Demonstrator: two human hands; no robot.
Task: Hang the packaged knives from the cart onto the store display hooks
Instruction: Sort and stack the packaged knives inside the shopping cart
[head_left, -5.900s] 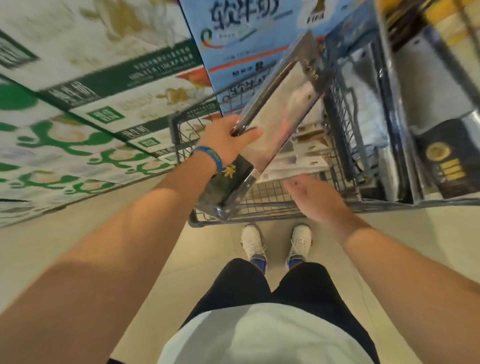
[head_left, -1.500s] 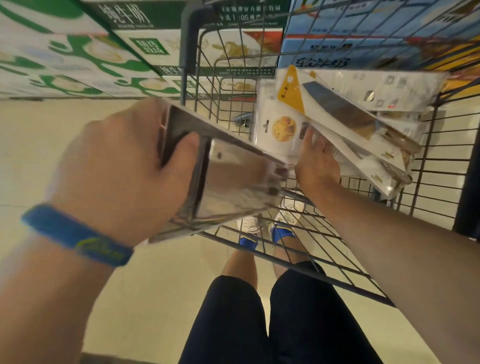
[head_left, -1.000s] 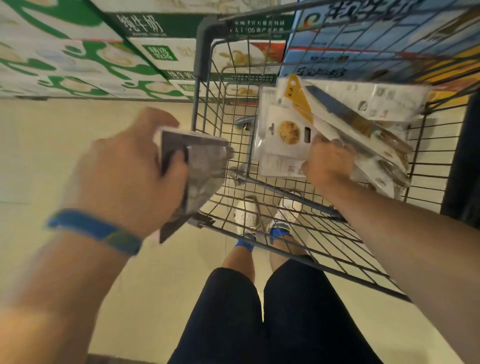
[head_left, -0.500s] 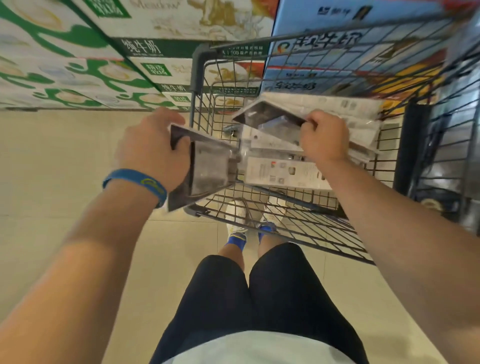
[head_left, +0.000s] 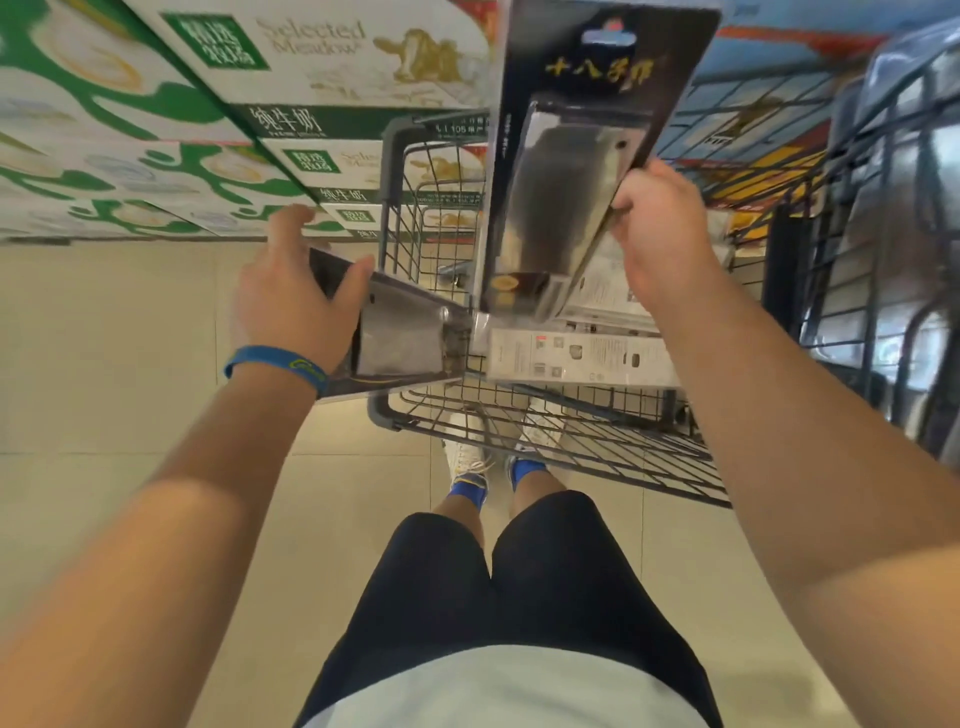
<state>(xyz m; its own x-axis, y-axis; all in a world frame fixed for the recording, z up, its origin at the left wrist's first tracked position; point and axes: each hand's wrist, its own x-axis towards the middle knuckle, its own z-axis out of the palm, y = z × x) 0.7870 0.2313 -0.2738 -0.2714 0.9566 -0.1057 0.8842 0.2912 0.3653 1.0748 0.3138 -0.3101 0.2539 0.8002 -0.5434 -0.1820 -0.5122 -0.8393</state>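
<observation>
My right hand (head_left: 657, 234) grips a black-carded cleaver package (head_left: 576, 156) by its right edge and holds it upright above the wire cart (head_left: 571, 447). Gold characters and a hang slot show at the package's top. My left hand (head_left: 291, 301), with a blue wristband, grips a second cleaver package (head_left: 400, 338) lying nearly flat over the cart's left corner. More white-carded knife packages (head_left: 576, 356) lie inside the cart. No display hooks are visible.
Stacked green-and-white milk cartons (head_left: 218, 104) line the aisle at left. Blue and orange cartons (head_left: 769, 104) stand behind the cart. A dark wire rack (head_left: 883, 234) stands at right. Beige tiled floor lies under my feet.
My right hand has lifted a black cleaver package out of the cart and raised it upright. My left hand keeps its package at about the same spot.
</observation>
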